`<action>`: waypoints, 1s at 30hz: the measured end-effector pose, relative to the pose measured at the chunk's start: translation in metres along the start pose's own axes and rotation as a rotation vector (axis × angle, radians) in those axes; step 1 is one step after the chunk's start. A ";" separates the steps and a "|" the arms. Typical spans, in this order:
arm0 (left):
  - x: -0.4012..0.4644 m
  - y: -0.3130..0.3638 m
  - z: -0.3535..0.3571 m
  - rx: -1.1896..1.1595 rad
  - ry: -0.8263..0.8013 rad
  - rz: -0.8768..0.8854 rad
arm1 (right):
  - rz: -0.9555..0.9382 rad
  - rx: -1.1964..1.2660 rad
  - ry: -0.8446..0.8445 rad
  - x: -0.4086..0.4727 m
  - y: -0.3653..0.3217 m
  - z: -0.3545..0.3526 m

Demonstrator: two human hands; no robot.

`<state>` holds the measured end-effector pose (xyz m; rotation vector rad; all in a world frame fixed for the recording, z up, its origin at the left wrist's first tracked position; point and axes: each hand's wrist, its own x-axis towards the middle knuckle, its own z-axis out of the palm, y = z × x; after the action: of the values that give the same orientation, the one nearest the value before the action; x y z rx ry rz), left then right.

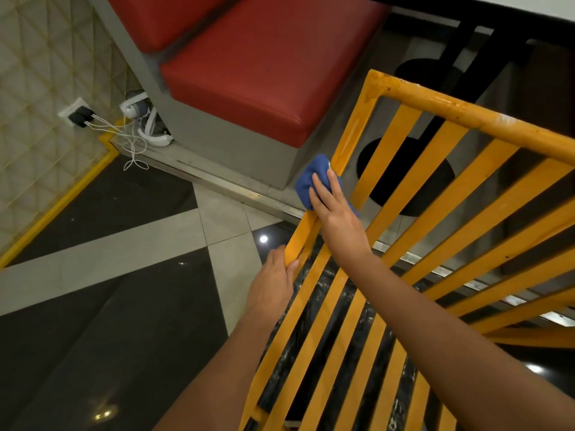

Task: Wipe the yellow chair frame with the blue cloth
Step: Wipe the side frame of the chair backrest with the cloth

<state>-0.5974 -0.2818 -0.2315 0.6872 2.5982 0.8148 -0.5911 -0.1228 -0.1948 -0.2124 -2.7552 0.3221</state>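
The yellow chair frame [441,110], made of slats and a thicker outer tube, fills the right half of the view. My right hand [334,209] presses the bunched blue cloth [308,178] against the frame's left side rail, about halfway along it. Its fingers lie flat over the cloth and hide most of it. Lower on the same rail, my left hand [273,284] grips the tube, thumb wrapped over the edge.
A red cushioned bench [264,73] on a grey base stands just beyond the chair. Chargers, white cables and a shoe [152,126] lie by the wall at left. Glossy black and grey floor tiles [124,244] spread at left; black table bases stand behind the slats.
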 end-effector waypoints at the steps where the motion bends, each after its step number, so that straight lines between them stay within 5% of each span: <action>1: 0.000 0.000 0.000 -0.005 -0.001 0.006 | -0.013 -0.012 -0.007 -0.005 -0.003 0.001; 7: 0.016 0.013 -0.003 -0.069 0.000 0.016 | -0.114 0.014 -0.186 -0.017 0.001 -0.008; 12: 0.030 0.021 0.001 -0.105 -0.003 0.015 | -0.038 -0.067 -0.021 0.022 0.024 -0.027; 20: 0.029 0.021 0.004 -0.093 0.029 0.014 | -0.122 -0.101 -0.053 0.011 0.016 -0.028; 30: 0.029 0.021 0.003 -0.080 0.018 0.011 | 0.004 -0.059 0.013 0.025 0.019 -0.022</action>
<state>-0.6128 -0.2501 -0.2260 0.6752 2.5636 0.9273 -0.6042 -0.0955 -0.1711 -0.2340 -2.7537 0.2391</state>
